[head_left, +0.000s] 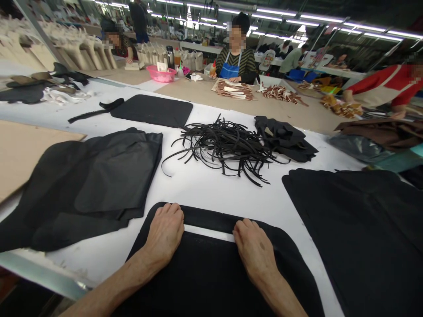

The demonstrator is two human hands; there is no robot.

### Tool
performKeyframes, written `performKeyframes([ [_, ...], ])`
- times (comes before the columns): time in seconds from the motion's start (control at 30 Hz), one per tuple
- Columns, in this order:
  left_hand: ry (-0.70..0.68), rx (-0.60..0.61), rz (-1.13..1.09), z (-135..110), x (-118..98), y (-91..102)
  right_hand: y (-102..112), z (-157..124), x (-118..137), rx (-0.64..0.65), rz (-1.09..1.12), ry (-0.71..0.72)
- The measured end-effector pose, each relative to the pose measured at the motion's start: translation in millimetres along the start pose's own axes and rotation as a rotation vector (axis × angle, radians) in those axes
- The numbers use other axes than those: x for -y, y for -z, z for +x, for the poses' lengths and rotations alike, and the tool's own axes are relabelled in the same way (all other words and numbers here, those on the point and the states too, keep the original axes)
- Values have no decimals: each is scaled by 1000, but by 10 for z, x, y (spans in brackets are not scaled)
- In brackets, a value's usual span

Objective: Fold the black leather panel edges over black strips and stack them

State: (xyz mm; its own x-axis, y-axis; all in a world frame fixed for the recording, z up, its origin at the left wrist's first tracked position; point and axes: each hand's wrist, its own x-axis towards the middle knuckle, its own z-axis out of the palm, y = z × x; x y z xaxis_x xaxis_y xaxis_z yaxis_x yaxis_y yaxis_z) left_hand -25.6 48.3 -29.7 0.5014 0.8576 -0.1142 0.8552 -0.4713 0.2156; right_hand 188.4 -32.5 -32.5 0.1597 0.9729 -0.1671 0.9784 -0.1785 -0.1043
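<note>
A black rounded panel (211, 281) lies flat on the white table (205, 185) right in front of me. A black strip (211, 219) runs along its far edge, with a thin white gap between strip and panel. My left hand (164, 235) rests at the strip's left end, fingers curled down onto it. My right hand (254, 248) rests at the strip's right part, fingers bent and pressing on the edge. Neither hand lifts anything off the table.
A tangle of black strips (228, 147) lies mid-table. Stacked black sheets (86, 185) sit left, more black pieces (360, 229) right, another panel (152, 110) behind. Brown board (23, 149) at far left. People work at the far tables, one in a blue apron (235, 66).
</note>
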Motion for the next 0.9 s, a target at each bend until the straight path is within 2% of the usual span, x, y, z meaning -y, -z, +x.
performKeyframes([
  [0.13,38,2,10,0,-35,18,42,37,4,39,15,-22],
  [0.23,29,-48,63,-17,-49,-27,85,67,8,84,55,-42],
  [0.3,-98,-94,100,-34,-43,-78,116,84,13,115,78,-56],
  [0.4,-386,-89,143,-66,-8,-141,152,93,18,135,81,-72],
  [0.5,-529,-69,228,-115,36,-171,164,80,14,127,81,-78],
  [0.67,-541,-129,403,-253,54,-239,143,72,-9,125,112,-99],
  [0.9,-469,-49,565,-312,-134,-212,113,78,-27,89,103,-78],
])
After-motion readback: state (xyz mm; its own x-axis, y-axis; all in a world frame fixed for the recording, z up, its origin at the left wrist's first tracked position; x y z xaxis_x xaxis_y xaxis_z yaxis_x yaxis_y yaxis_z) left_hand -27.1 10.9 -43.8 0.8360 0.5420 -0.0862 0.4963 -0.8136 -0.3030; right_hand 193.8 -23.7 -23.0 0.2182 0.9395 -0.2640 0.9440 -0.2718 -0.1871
